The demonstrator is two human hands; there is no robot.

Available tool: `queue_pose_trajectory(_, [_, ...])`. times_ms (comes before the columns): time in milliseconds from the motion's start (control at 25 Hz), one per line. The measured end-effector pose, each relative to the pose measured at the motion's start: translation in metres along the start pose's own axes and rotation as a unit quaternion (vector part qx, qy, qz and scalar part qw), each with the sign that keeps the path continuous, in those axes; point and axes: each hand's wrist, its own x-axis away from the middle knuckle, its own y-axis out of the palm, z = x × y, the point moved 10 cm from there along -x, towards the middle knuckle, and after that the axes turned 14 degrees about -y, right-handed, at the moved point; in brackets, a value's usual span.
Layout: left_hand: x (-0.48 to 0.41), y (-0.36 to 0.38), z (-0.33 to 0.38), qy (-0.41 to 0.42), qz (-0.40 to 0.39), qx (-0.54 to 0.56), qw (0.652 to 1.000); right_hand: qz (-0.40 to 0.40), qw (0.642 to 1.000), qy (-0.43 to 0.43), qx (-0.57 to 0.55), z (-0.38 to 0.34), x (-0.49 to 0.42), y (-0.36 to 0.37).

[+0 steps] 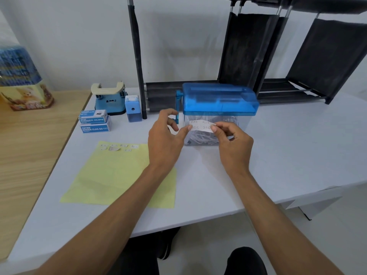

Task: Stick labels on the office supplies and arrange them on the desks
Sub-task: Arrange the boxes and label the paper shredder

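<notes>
Head view: we are holding label [201, 126] at clear front of shredder [219, 99], mid-desk [288, 155], left hand [166, 135] and right hand [236, 139] each with pinching grip on one end. Clip boxes [95, 124], sharpener [133, 111] likely not yet labelled.

Label [201, 126] between left hand [165, 138], right hand [235, 140]

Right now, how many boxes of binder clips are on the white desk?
3, grouped at the desk's left edge: the front box nearest the yellow paper, the middle box just behind it, the rear box nearest the hole punch. More may hide behind them.
</notes>
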Motion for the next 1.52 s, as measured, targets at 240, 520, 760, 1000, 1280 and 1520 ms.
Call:
queue_pose_trajectory(240, [-0.004,-0.003,0.015,0.062,0.024,-0.102,0.993,0.004,1.000,0.010,-0.009,0.002,-0.001,-0.001])
queue_pose_trajectory(520, [-0.010,0.017,0.048,0.161,-0.018,-0.237,0.958,0.008,1.000,0.006,-0.015,0.003,-0.002,-0.001])
queue_pose_trajectory(760, [-0.012,0.022,0.055,0.172,-0.066,-0.169,0.968,0.005,1.000,0.007,-0.015,0.004,-0.001,0.000])
queue_pose_trajectory(1000, [-0.014,0.027,0.050,0.165,-0.095,-0.139,0.972,0.005,1.000,-0.011,0.010,0.000,-0.002,-0.001])
queue_pose_trajectory(1280, [-0.015,0.025,0.048,0.167,-0.096,-0.127,0.973,0.004,0.999,-0.036,0.028,-0.004,-0.004,-0.001])
queue_pose_trajectory(1520, [-0.013,0.026,0.049,0.161,-0.111,-0.111,0.974,0.012,0.993,-0.083,0.086,-0.008,-0.005,-0.004])
